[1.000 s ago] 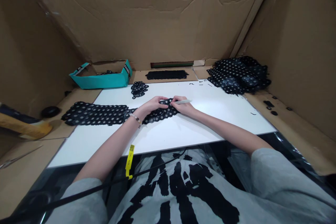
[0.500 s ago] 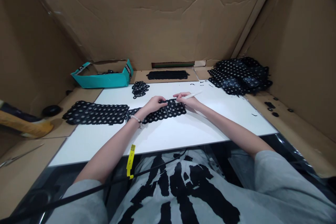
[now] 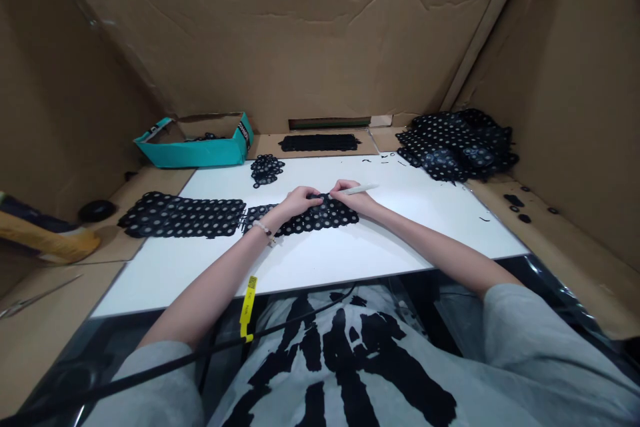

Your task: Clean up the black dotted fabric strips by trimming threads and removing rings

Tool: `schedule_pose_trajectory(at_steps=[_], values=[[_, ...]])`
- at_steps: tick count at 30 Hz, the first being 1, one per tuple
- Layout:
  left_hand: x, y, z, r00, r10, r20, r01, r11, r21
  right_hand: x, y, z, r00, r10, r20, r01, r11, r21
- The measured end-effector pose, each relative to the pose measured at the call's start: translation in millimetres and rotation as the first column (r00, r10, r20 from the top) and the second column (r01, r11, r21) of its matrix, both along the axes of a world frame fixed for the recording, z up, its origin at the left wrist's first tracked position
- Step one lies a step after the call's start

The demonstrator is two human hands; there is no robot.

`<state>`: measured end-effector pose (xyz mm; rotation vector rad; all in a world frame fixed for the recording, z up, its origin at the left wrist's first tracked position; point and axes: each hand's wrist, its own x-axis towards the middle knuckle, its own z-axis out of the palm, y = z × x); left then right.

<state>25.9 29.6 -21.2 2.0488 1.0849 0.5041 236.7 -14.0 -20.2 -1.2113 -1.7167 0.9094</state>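
- Black lace strip [image 3: 327,217] lies on a white board [image 3: 395,237] at about 12 o'clock from the chest, its long axis running almost side to side and rising slightly toward 3 o'clock.
- Left hand [image 3: 300,203] sits over the strip's middle, with the fingers curved across its upper edge. They press on the lace, but whether they pinch it cannot be told. A beaded bracelet [image 3: 263,230] circles the wrist.
- Right hand [image 3: 350,196] is the nearer to the strip's right end and rests on its upper edge. Its fingers close around a white pen [image 3: 363,189], whose free end points toward 3 o'clock; the tip is hidden in the hand.
- The strip runs from beneath the left wrist to just past the right hand.
- Wider black lace panel [image 3: 181,215] lies at 9 o'clock, just beside the strip's left end.
- Small pile of lace rings [image 3: 266,171] sits at 11 o'clock, and a dark lace band [image 3: 319,142] lies on cardboard at 12 o'clock.
- Heaped lace pieces [image 3: 455,145] sit at 2 o'clock, and an open teal box [image 3: 193,155] stands at 10 o'clock.
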Motion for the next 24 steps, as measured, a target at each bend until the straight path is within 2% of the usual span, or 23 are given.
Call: schedule_pose_trajectory(at_steps=[2,5,8,11,15,18,24], values=[[0,-2,2.4,1.000,0.000,0.022,0.001,0.999,-0.047,-3,-3,-1.7,0.999,-0.008,0.052,0.005,0.998,0.058],[-1,-3,8.8,0.996,-0.054,0.066,0.062,0.989,-0.136,-9,-5,-4.3,0.991,-0.045,0.122,0.028,0.990,0.139],[-1,-2,14.8,0.991,-0.113,0.073,0.124,0.976,-0.176,-11,-3,-5.2,0.986,-0.084,0.144,0.061,0.985,0.161],[-2,-2,15.3,0.993,-0.118,0.020,0.119,0.990,-0.077,-7,1,-4.2,0.994,-0.060,0.096,0.048,0.991,0.124],[-1,-1,7.5,0.996,-0.080,-0.039,0.082,0.994,0.071,1,4,-3.2,0.999,0.023,-0.027,-0.024,0.999,-0.035],[0,1,2.7,0.999,-0.043,-0.030,0.044,0.998,0.054,4,3,-3.3,0.996,0.071,-0.052,-0.075,0.994,-0.079],[3,-1,0.4,0.996,0.069,0.051,-0.067,0.997,-0.037,2,3,-7.1,0.996,0.087,0.016,-0.086,0.996,-0.037]])
